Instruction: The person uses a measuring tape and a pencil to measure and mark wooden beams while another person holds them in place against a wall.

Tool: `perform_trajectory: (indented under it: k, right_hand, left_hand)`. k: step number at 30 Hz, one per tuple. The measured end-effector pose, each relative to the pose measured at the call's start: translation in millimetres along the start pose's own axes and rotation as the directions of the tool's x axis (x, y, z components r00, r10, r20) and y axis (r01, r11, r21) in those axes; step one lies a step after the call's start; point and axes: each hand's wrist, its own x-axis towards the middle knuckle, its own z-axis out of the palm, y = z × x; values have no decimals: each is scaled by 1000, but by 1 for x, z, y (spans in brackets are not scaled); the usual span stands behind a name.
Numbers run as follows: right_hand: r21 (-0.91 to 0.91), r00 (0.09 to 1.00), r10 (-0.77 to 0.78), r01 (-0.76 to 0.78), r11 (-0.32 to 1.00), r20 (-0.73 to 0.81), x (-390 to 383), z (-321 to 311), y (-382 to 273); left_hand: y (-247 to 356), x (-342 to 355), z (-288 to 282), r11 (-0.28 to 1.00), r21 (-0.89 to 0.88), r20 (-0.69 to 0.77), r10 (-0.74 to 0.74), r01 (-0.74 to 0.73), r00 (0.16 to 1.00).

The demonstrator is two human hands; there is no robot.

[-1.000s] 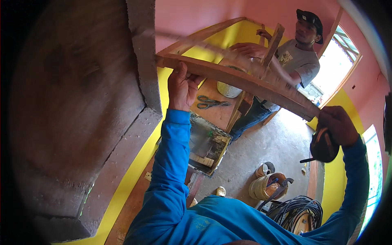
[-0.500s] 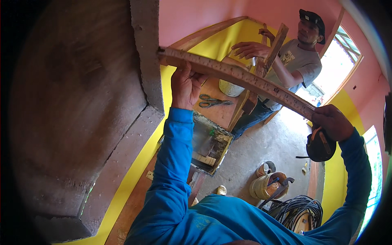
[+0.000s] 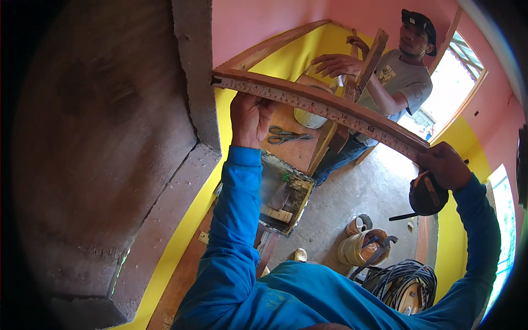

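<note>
A wooden strip (image 3: 330, 101) spans level before me, its left end at the brown post. Along its near side runs a tape measure's blade (image 3: 300, 102), hooked end at the left. My left hand (image 3: 250, 122) is closed on the strip and blade from below, near that end; some fingers are hidden behind them. My right hand (image 3: 446, 166) is closed round the other end, where the strip and blade meet. Below its fingers hangs the black tape measure case (image 3: 428, 193), with a dark strap dangling from it.
Across from me a person (image 3: 399, 82) holds an upright wooden piece (image 3: 372, 60). Scissors (image 3: 287, 135) lie on a brown board beside a white bucket (image 3: 311, 118). Below are a bucket of tools (image 3: 352, 250) and coiled black cable (image 3: 410, 283). The brown post (image 3: 195, 71) stands left.
The strip and blade have tilted, so the blade's markings now face me more and the wood shows above it. My right hand and the case have shifted slightly left; the strap has swung.
</note>
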Motion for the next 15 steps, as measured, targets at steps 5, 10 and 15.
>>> perform_trajectory:
  k: [5,10,15]
  right_hand:
    - [259,978,209,-206,944,17,1,-2,0]
    - [429,934,355,-338,838,41,0,-6,-5]
    - [338,963,268,-258,905,17,2,-4,-3]
  left_hand:
    - [-1,-2,5,1000,-10,-31,6,-6,999]
    - [-2,0,2,1000,-7,-14,5,-5,1000]
    - [-1,0,3,1000,8,-15,2,-2,1000]
